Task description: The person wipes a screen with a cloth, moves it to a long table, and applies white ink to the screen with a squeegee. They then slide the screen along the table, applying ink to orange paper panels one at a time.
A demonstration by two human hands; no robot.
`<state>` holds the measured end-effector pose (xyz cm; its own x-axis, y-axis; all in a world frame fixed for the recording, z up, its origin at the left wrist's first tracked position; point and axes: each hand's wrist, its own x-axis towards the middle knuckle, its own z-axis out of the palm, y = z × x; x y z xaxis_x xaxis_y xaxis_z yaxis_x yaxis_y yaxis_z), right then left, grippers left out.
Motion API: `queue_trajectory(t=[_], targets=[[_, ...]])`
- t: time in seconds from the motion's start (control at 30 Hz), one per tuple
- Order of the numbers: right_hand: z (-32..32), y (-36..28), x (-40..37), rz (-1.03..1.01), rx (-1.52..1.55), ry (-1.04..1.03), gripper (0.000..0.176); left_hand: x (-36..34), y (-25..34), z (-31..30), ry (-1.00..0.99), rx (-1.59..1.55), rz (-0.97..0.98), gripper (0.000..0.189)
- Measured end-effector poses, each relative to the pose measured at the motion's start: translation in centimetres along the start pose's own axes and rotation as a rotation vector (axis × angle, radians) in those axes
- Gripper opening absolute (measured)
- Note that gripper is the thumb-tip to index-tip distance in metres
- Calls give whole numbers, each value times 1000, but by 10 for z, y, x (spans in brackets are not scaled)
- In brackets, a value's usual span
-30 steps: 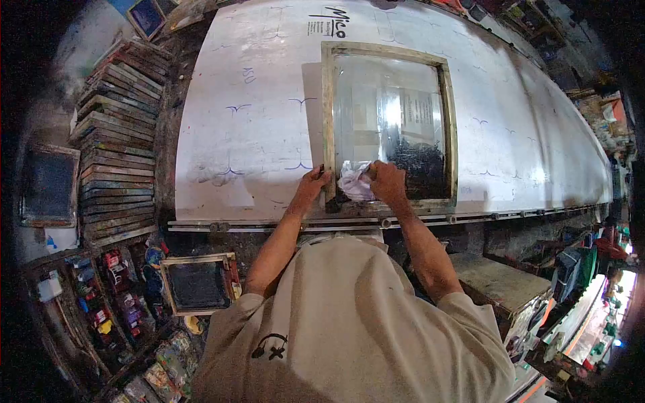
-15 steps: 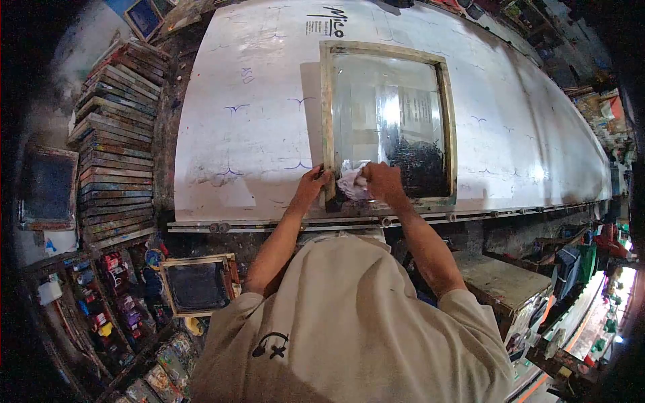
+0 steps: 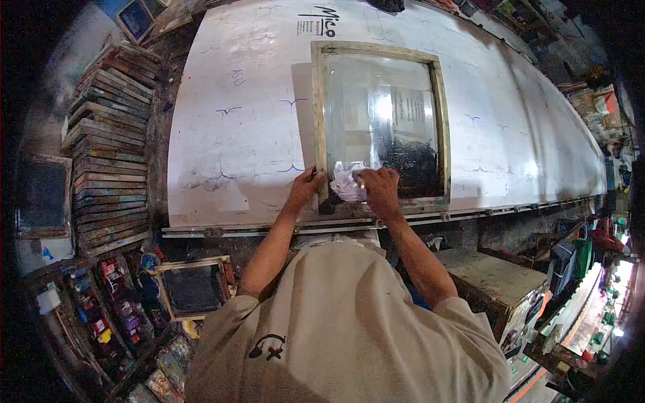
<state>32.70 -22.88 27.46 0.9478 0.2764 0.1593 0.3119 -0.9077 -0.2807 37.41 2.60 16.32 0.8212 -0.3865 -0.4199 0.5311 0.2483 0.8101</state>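
Observation:
A wooden-framed printing screen point(image 3: 443, 121) lies on the long white table in front of me. Its mesh is shiny, with a dark patch toward the lower right. My left hand point(image 3: 304, 190) is closed on the lower part of the frame's left side, the fingertips partly hidden. Bunched in the fingers of my right hand point(image 3: 381, 191) is a crumpled white cloth point(image 3: 347, 183). The cloth rests on the mesh near the screen's lower left corner, and the hand covers its right end.
The white table point(image 3: 235, 154) carries blue pen marks and black lettering; a metal rail point(image 3: 255, 230) runs along its near edge. Stacked frames point(image 3: 111, 181) stand at left. Another framed screen point(image 3: 195, 290) is below left, and a box-like cabinet point(image 3: 494, 279) stands at right.
My right hand has shifted slightly toward me over the screen, and the cloth looks more spread out. My left hand stays at the frame's side. The whole view has shifted a little.

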Motion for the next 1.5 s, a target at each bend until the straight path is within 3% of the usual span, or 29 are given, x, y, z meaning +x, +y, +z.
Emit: queue_trajectory(t=[0.13,0.27,0.37,0.43,0.5,0.57,0.63,0.7,0.77,0.8,0.9,0.93,0.97,1.03,1.07,1.1,1.17,1.23,1.3,1.37,1.43,1.5], targets=[[7,2,-35,-23,-13,18,38,-7,21,11,55,105,1,46],[-7,7,5,-37,-68,73,47,-4,5,3,-35,24,116,46],[12,7,-6,-56,-118,57,46,6,-3,-4,-32,-17,-22,45],[11,10,-22,-79,-41,89,45,3,5,1,21,66,14,46],[16,19,-30,-37,-58,-28,44,-2,14,8,74,147,32,46],[4,13,-11,-38,-97,2,41,-3,10,6,26,89,47,47],[11,0,10,152,-140,-114,41,-4,13,8,42,121,8,47],[31,-7,9,197,-61,-15,44,-7,24,11,60,162,-15,48],[28,-4,-1,-230,-100,-89,41,-14,28,19,110,117,4,48],[23,4,-8,-226,-99,-94,41,-17,30,20,108,115,-2,48],[-17,34,-17,-138,-95,-140,49,-13,27,15,72,92,2,49],[-19,37,-21,-122,-100,12,44,-3,9,2,43,127,41,49],[-21,26,-19,-133,-100,13,44,0,11,1,14,163,83,50],[-17,-4,-14,47,-142,133,33,-11,25,12,56,149,81,50],[21,3,-14,183,0,6,49,-19,32,21,93,138,72,50],[27,-6,-9,181,-2,1,49,-17,28,20,95,132,70,50],[36,-27,2,-31,90,135,41,-5,15,3,24,217,33,50],[19,-33,5,72,53,35,39,8,-6,-11,25,221,76,49],[-7,-29,12,-13,26,-70,39,10,-2,-2,15,210,123,48],[11,-27,12,-41,40,-96,41,-14,30,18,59,70,-9,46],[23,-29,10,-68,63,-121,44,-12,24,16,82,109,20,45],[24,-27,9,-238,7,-222,48,-7,16,12,104,144,55,45]])
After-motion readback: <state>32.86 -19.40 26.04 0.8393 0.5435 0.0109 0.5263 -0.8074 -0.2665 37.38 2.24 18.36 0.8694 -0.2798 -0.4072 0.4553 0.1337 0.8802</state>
